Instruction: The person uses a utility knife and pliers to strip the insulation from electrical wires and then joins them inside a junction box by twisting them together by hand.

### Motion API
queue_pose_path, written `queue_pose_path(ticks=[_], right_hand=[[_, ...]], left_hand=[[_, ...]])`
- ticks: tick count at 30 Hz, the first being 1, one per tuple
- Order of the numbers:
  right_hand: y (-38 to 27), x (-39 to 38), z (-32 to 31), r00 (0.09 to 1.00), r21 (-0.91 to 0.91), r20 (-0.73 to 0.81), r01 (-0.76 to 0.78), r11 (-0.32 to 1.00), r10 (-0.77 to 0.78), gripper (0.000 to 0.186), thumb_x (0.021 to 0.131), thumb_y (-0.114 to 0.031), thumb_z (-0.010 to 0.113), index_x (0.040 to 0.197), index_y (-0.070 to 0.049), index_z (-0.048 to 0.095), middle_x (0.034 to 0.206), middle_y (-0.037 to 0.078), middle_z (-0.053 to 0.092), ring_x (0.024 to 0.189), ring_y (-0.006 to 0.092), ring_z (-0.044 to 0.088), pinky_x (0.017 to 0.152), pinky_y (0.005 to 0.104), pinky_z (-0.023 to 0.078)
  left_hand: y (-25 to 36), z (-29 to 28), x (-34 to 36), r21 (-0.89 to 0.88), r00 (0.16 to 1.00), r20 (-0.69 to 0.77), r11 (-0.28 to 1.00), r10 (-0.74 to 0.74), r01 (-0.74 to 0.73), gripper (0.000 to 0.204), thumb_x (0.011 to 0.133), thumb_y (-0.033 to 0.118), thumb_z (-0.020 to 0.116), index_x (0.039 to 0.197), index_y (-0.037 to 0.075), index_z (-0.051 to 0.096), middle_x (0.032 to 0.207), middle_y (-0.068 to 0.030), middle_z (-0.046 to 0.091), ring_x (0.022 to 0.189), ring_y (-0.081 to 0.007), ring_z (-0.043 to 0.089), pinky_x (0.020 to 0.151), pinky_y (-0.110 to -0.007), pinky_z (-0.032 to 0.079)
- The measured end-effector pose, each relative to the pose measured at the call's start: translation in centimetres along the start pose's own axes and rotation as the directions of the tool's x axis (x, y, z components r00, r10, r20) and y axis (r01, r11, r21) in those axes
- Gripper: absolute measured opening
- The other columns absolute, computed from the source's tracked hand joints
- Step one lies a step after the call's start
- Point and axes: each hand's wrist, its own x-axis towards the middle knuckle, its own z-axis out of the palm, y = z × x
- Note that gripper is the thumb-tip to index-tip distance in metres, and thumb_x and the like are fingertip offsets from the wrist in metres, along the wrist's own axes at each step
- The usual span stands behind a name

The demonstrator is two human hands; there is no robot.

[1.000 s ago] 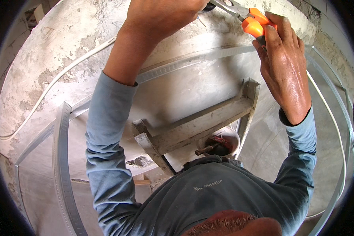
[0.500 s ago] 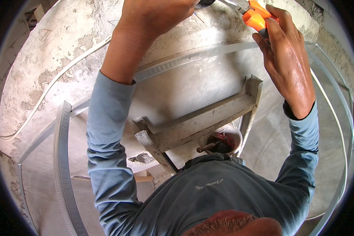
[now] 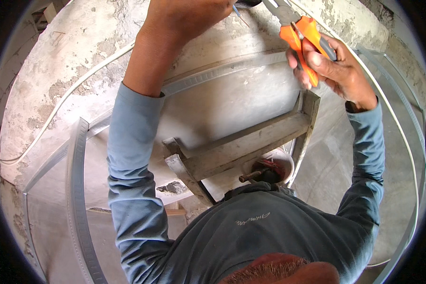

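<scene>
My right hand (image 3: 338,64) is closed round the orange and grey handles of a pair of pliers (image 3: 299,35). Their metal jaws point up and to the left, toward the top edge. My left hand (image 3: 189,16) is raised against the top edge with its fingers curled; the edge cuts part of it off. Beside its fingertips a dark object (image 3: 247,3) shows only in part. A thin blue wire (image 3: 240,16) sticks out there, downward. What the left fingers grip is hidden.
A white cable (image 3: 68,102) runs along the rough plastered surface, and another stretch passes at the right. Curved metal profiles (image 3: 78,189) frame both sides. Below me stand a worn ladder-like frame (image 3: 251,142) and a bucket (image 3: 288,165) with tools in it.
My right hand has turned over and dropped slightly, so the pliers now tilt with their jaws up and left. A white cable now shows behind them. The left hand has hardly moved.
</scene>
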Motion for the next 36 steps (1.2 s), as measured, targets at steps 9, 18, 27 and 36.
queue_pose_path(ticks=[9, 18, 27, 36], right_hand=[[1.8, -1.1, 1.4, 0.99, 0.091, -0.058, 0.136, 0.987, -0.131, 0.039, 0.1, -0.031, 0.067, 0.117, 0.004, 0.062, 0.123, 0.019, 0.063, 0.1, 0.0286, 0.069, 0.081, 0.0382, 0.056], [1.8, -2.1, 3.2, 0.714, -0.972, -0.22, -0.219, 0.087, -0.665, 0.043, 0.088, 0.005, 0.071, 0.129, 0.0, 0.058, 0.144, 0.021, 0.053, 0.126, 0.0377, 0.059, 0.101, 0.0464, 0.052], [1.2, -0.4, 4.2, 0.617, -0.868, -0.101, -0.438, -0.234, -0.781, 0.039, 0.087, 0.003, 0.065, 0.122, -0.001, 0.048, 0.145, 0.026, 0.052, 0.132, 0.0456, 0.053, 0.109, 0.0594, 0.04], [1.0, 0.2, 5.4, 0.641, -0.867, -0.163, -0.456, -0.201, -0.75, 0.034, 0.091, -0.001, 0.063, 0.122, 0.001, 0.049, 0.146, 0.028, 0.05, 0.134, 0.0494, 0.049, 0.11, 0.0622, 0.037]], left_hand=[[-0.3, 0.9, -0.4, -0.046, 0.999, -0.033, 0.998, -0.04, 0.038, 0.013, 0.076, -0.003, 0.067, 0.088, 0.001, 0.07, 0.076, -0.0084, 0.059, 0.07, -0.0244, 0.057, 0.062, -0.035, 0.049], [0.0, 0.1, 0.0, -0.032, 0.997, -0.019, 0.996, -0.079, 0.079, 0.017, 0.073, -0.004, 0.066, 0.088, 0.003, 0.071, 0.077, -0.0079, 0.06, 0.069, -0.0255, 0.058, 0.062, -0.036, 0.049], [-0.1, 0.4, 0.0, -0.03, 0.996, -0.022, 0.996, -0.088, 0.088, 0.012, 0.077, -0.002, 0.068, 0.088, 0.003, 0.071, 0.077, -0.0071, 0.06, 0.07, -0.0239, 0.058, 0.062, -0.035, 0.049], [0.2, 0.2, 0.3, 0.0, 0.997, -0.02, 0.997, -0.076, 0.076, 0.007, 0.078, 0.0, 0.067, 0.083, 0.004, 0.068, 0.073, -0.0073, 0.056, 0.069, -0.0241, 0.056, 0.062, -0.036, 0.048]])
